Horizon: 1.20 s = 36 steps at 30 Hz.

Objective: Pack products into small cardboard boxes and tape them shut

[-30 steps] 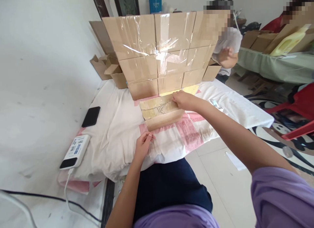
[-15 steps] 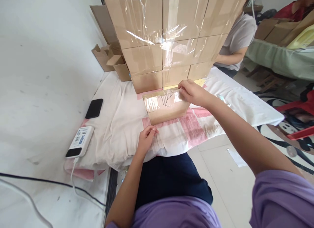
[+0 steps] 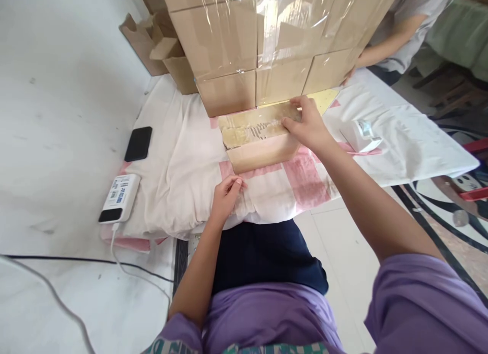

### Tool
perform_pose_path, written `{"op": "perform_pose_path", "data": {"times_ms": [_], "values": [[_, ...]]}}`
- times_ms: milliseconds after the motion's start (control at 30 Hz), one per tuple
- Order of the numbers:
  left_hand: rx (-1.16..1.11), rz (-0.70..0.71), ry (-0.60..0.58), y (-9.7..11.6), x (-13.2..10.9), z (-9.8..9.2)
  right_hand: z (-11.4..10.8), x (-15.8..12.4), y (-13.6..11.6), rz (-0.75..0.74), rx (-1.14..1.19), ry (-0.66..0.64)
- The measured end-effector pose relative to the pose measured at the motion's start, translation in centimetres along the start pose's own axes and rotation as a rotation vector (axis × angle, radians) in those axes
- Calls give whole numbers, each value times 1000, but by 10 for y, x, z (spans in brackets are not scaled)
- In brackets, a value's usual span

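A small cardboard box (image 3: 263,153) lies on the table with clear tape and dark printed marks across its top. My right hand (image 3: 307,122) grips its right end, thumb on the top face and fingers over the far edge. My left hand (image 3: 225,196) rests near the table's front edge, just in front of the box's left corner and apart from it. Its fingers are curled together, with nothing visible in them. Right behind the box rises a stack of taped cardboard boxes (image 3: 229,43). A yellow sheet (image 3: 323,99) shows at the foot of the stack.
On the left lie a black phone (image 3: 138,144) and a white power bank (image 3: 120,197) with a cable. Open cartons (image 3: 177,64) stand by the wall. A white tape dispenser (image 3: 360,135) sits to the right. Another person's arm (image 3: 392,41) reaches behind the stack.
My view has tipped downward, so the table sits higher in the picture. My right hand has spread wider over the box's right end. The left hand stays curled near the front edge.
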<state>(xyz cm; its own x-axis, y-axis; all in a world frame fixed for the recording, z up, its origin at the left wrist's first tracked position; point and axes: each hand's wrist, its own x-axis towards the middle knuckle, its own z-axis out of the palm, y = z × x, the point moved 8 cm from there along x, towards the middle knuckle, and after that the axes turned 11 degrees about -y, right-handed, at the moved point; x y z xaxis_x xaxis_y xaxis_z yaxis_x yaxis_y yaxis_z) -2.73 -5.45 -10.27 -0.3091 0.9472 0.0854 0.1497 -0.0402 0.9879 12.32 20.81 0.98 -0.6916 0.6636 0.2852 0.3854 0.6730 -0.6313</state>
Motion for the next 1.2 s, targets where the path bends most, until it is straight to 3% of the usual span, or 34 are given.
{"op": "perform_pose_path", "data": {"times_ms": [233, 667, 800, 900, 1000, 1100, 1200], "values": [[21, -19, 6, -2, 0, -1, 5, 0, 13, 93, 106, 33], [-20, -24, 50, 2, 1, 1, 2, -8, -14, -18, -123, 6], [-77, -37, 103, 9, 2, -15, -4, -8, -19, -2, -61, 16], [-128, 70, 219, 37, 10, -49, -10, -10, -23, 33, 17, 1], [-123, 344, 334, 94, 29, -85, -21, -10, -25, 125, 77, -4], [-37, 553, 252, 156, 64, -92, -39, 3, -41, 129, 66, 17], [83, 678, 130, 206, 101, -82, -49, 27, -77, 10, 77, -60]]}}
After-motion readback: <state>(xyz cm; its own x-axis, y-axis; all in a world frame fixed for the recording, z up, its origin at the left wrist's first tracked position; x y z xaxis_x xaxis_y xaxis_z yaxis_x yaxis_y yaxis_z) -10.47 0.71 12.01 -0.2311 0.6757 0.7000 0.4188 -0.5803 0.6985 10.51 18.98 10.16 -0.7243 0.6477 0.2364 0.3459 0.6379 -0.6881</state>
